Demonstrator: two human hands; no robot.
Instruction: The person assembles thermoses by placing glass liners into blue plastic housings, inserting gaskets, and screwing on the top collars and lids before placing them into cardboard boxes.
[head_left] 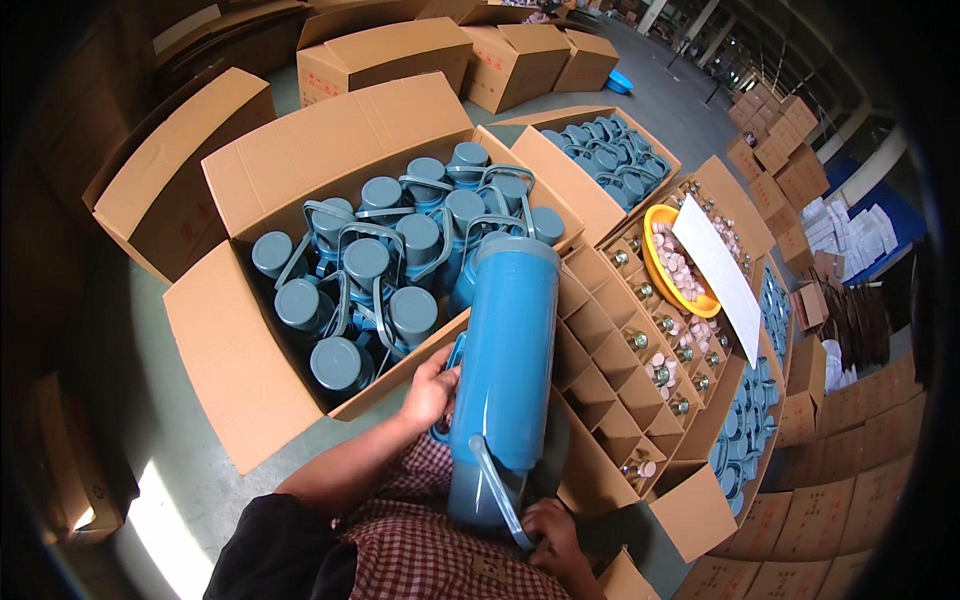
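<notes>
A blue thermos flask [507, 350] is in front of me, tilted, with its base end away from me and its carry-handle end near my checked apron. My left hand [430, 392] is closed round the side handle, at the flask's left. At the near end, my right hand [553, 540] has its fingers closed on the grey-blue carry handle [497, 490]. Just beyond the flask stands an open carton [225, 375] filled with several similar blue flasks [368, 262], their lids up and carry handles at various angles.
To the right, a divided carton [600, 385] holds several glass liners, with a yellow basin [655, 270] of small pinkish pieces and a white sheet [715, 270] on it. Cartons of blue parts [605, 160] stand around it. Stacked boxes [820, 520] line the right side.
</notes>
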